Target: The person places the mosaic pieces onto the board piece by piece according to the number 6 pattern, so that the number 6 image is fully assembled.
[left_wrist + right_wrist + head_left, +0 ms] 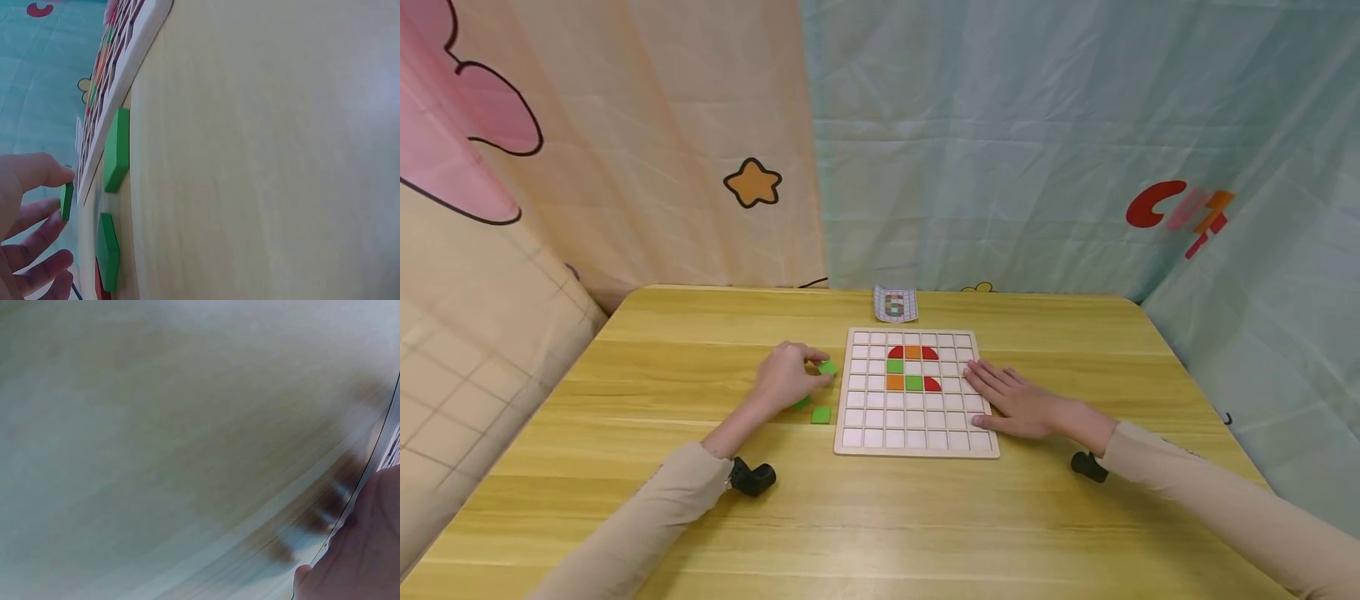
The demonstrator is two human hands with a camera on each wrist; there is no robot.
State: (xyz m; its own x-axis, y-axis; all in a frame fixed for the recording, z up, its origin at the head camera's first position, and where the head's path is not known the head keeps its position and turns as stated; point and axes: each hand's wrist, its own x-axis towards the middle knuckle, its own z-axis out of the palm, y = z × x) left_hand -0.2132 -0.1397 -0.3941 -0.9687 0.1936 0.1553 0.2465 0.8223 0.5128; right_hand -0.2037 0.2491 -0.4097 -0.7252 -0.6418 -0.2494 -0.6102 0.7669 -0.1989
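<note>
My left hand (785, 376) pinches a green square tile (828, 367) between thumb and fingers, just off the left edge of a white gridded board (917, 442). In the left wrist view the same tile (66, 201) is seen edge-on, held above the table. Two more green tiles lie below it, one (822, 415) beside the board and one (802, 402) partly behind the hand. Red, orange and green pieces fill some of the board's upper cells, among them a green square (895, 366). With fingers straight, my right hand (1018, 406) rests on the board's right edge.
Behind the board lies a small card (895, 304) printed with a coloured grid pattern. A red piece (100, 282) shows beside the green tiles in the left wrist view. Curtains (1000, 150) hang around the wooden table (880, 533).
</note>
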